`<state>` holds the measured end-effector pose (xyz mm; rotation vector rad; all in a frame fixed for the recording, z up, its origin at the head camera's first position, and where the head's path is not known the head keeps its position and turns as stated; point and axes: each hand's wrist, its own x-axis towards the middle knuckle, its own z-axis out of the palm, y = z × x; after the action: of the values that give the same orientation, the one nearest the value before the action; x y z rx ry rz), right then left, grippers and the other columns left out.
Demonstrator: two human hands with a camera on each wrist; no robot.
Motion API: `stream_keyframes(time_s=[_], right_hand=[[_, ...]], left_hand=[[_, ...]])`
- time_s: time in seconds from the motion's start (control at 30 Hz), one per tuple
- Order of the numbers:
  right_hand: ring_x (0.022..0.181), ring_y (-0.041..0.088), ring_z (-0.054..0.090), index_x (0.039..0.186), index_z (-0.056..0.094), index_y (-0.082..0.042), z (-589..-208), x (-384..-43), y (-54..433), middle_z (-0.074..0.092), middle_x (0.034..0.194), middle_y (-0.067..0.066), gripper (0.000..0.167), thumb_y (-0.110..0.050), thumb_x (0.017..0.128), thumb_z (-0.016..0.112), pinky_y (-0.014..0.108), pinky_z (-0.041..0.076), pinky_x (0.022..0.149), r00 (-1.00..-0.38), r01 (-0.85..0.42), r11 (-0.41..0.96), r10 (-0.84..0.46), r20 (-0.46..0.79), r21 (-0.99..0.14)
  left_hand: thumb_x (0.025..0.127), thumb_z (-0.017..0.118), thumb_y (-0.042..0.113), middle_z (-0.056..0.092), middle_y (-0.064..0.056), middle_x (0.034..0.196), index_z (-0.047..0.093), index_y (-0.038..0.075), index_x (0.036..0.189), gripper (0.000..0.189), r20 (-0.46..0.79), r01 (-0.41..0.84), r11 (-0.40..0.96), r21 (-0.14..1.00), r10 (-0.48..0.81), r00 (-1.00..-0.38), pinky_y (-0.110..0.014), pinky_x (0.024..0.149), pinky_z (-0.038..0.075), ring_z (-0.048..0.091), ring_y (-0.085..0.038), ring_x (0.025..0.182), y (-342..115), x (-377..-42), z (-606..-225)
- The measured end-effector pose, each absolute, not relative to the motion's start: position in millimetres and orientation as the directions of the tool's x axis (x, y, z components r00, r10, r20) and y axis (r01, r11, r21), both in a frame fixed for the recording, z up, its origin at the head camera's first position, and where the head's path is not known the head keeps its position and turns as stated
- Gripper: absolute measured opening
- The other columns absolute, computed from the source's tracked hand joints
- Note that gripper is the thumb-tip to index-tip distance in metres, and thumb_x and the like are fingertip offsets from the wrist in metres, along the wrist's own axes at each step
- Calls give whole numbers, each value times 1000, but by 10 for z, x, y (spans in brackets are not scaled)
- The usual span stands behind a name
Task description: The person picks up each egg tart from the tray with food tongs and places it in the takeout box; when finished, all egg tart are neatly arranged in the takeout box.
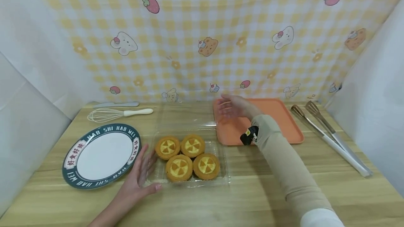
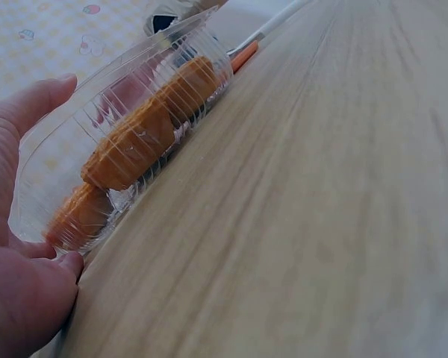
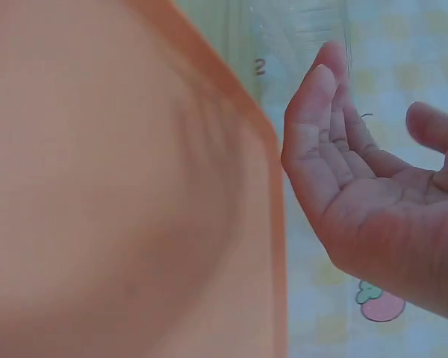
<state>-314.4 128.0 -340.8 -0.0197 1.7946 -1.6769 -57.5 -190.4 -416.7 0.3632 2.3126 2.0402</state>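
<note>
A clear plastic clamshell box (image 1: 225,171) lies unfolded on the table, its transparent lid (image 1: 189,115) laid back toward the curtain. Several round egg tarts (image 1: 179,168) with a browned pattern on top sit in its base. My left hand (image 1: 140,174) is at the left side of the box, thumb spread from the fingers. From the left wrist view, that hand (image 2: 19,186) lies against the box's ribbed wall (image 2: 119,142). My right hand (image 1: 233,106), holding nothing, hovers over the left part of an orange tray (image 1: 274,115), beside the lid. Its fingers (image 3: 306,134) are slightly bent.
To the left lies a white plate (image 1: 104,157) with a dark green rim. Behind it are a whisk (image 1: 120,113) and a grey-handled spreader (image 1: 116,104). Metal tongs (image 1: 334,139) lie at the right. A yellow checked curtain (image 1: 189,45) closes off the back of the table.
</note>
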Motion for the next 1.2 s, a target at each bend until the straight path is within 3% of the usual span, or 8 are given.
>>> stream_keyframes(time_s=[0.2,0.47,0.97,1.2], right_hand=[[85,20,59,128,42,3,-3334,-3097,1315,58,97,6,53,-41,99,39,46,42,98,-774,388,190,-465,-431,-902],[88,25,62,111,50,0,-3196,-3035,1354,60,94,9,46,-43,99,36,39,53,80,-808,279,168,-492,-325,-946],[99,29,59,119,50,2,-3053,-2755,1515,61,104,11,59,-50,98,31,45,51,83,-808,22,159,-579,-111,-987],[110,36,53,125,46,11,-3049,-2591,1585,56,117,26,57,-39,102,28,54,44,93,-772,-171,183,-636,16,-968]], left_hand=[[74,71,-5,6,-22,152,-5,22,150,111,110,133,100,986,207,-972,-14,101,24,16,-39,135,-1908,-554,-4189],[74,71,-5,7,-22,152,-4,22,150,110,119,141,100,985,203,-972,-15,101,25,16,-38,135,-1911,-574,-4179],[73,71,-6,8,-21,152,-3,24,150,111,126,146,90,985,199,-972,-15,102,25,17,-38,135,-1898,-585,-4163],[74,71,-6,8,-22,152,-1,28,150,110,143,164,93,982,200,-969,-15,102,25,16,-40,135,-1901,-579,-4161]])
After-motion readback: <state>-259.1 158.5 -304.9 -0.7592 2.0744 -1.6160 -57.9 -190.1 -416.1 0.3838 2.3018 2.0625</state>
